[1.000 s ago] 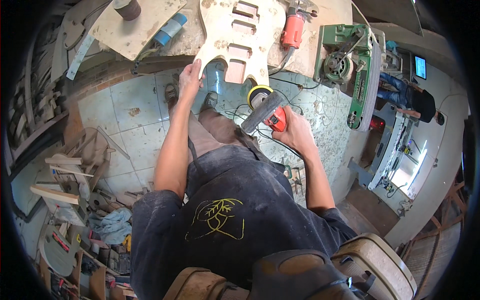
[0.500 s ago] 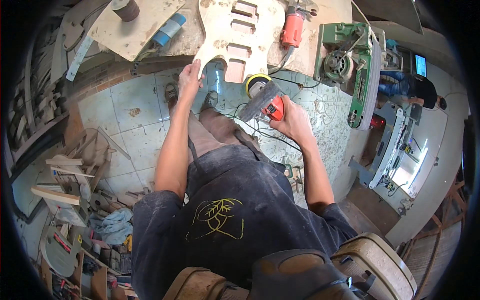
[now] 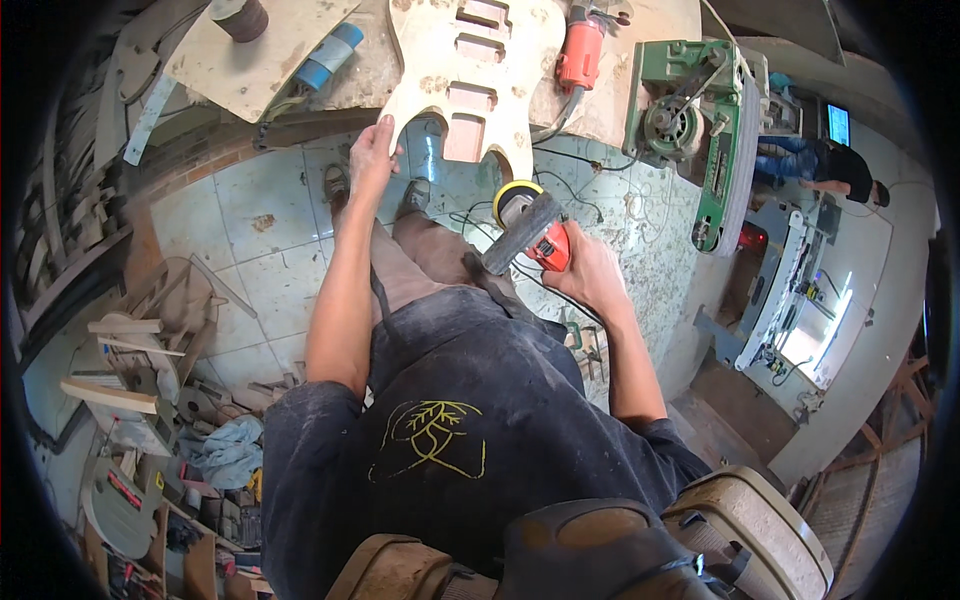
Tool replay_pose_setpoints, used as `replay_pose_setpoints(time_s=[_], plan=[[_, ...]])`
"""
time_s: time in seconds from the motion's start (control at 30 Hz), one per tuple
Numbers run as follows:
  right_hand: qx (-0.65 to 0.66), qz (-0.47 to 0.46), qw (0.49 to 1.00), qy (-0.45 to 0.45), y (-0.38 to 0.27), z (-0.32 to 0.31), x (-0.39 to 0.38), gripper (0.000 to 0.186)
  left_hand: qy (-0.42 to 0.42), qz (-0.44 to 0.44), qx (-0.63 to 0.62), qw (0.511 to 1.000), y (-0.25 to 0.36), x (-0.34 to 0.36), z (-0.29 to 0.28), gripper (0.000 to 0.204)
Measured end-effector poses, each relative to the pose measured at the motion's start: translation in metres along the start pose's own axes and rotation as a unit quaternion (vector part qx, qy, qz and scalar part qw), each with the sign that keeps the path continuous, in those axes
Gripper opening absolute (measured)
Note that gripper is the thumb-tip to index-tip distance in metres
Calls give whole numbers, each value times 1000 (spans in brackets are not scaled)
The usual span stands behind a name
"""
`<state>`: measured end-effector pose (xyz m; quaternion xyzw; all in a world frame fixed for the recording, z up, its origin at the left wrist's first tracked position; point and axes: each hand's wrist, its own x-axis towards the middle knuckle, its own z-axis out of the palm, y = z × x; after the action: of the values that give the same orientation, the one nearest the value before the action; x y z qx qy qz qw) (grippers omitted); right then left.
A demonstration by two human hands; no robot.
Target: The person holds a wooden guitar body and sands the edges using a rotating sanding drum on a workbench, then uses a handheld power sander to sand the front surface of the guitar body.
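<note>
My left hand [image 3: 372, 160] grips the near edge of one wooden guitar body [image 3: 470, 70], four cut-outs showing, just beyond it; my right hand [image 3: 595, 275] is wrapped round one red sander [image 3: 525, 232], near that body. Beyond my right hand, one more red tool [image 3: 582, 55] lies on the stained wooden bench [image 3: 608, 95], one green belt machine [image 3: 718, 165] beside it; below spreads the tiled floor [image 3: 270, 290], one co-worker [image 3: 845, 170] far right.

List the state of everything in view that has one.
Guitar body: lying flat, bare wood
Left hand: holding its edge
Red sander: held, running unclear
Right hand: gripping the sander
Other red tool: unheld
Green belt sander: untouched, running unclear
Blue cylinder: on its side
Screen: lit
</note>
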<state>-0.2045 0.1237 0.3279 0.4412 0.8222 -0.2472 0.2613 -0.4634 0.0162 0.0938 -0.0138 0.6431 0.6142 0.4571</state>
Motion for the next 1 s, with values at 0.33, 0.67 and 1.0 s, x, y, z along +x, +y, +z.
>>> replay_pose_setpoints(time_s=[0.33, 0.67, 1.0], plan=[[-9, -32, 998, 53, -2, -4, 35, 47, -3, -1, 14, 1000, 2, -1, 1, 52], [47, 15, 999, -7, 9, 18, -27, 46, -8, -5, 13, 1000, 0, -1, 1, 52], [23, -23, 998, 62, 0, 0, 20, 45, -13, -5, 4, 1000, -3, 2, 1, 52]])
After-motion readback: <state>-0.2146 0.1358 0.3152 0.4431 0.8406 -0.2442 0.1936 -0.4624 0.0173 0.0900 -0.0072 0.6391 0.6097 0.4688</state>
